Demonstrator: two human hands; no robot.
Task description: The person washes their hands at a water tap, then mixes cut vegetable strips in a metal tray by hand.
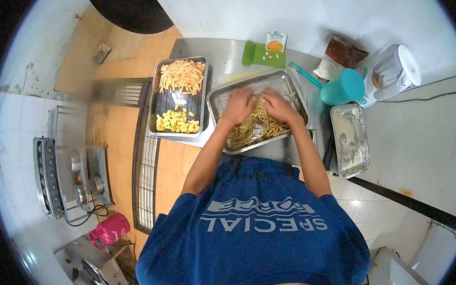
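Note:
A deep metal tray (296, 81) holds a heap of thin, greenish-brown strips (256, 127) that look like cut fries. My left hand (239, 107) is in the tray on the left of the heap, its fingers bent down and slightly blurred. Opposite it, my right hand (279, 107) curls its fingers into the strips on the right. Both sets of fingertips are partly hidden among the food. Left of this tray stands a second metal tray (205, 86), with pale orange fries (182, 76) at its far end and yellow chunks (177, 121) at its near end.
Against the wall lie a green board (270, 56) and a spice packet (275, 41). On the right are a turquoise jug (343, 87), a blender (395, 72), a brown bag (345, 50) and a powder-coated tray (350, 140). A pink gas cylinder (110, 229) stands on the lower left.

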